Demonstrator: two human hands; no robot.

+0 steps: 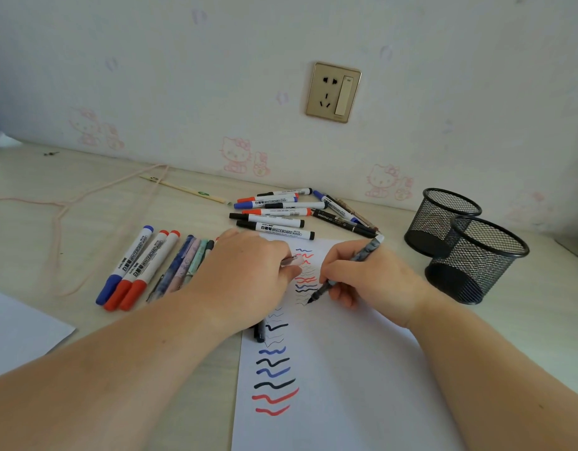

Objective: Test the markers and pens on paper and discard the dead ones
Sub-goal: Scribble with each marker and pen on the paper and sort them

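Note:
A white sheet of paper [339, 379] lies on the desk, covered with a column of red, blue and black squiggles. My right hand [372, 278] grips a patterned grey pen [355, 265], its tip touching the paper beside the squiggles. My left hand [245, 275] rests on the sheet's upper left and pinches a small pinkish pen cap [294, 260]. A row of capped whiteboard markers and patterned pens [144, 268] lies to the left. A loose pile of markers and pens [281, 216] sits beyond the paper. A black marker [259, 333] pokes out under my left wrist.
Two black mesh pen cups [473, 252] stand at the right, one behind the other. Another white sheet [17, 330] lies at the left edge. A pink cord [69, 206] and a thin stick [186, 189] lie near the wall, which has a gold socket [333, 92].

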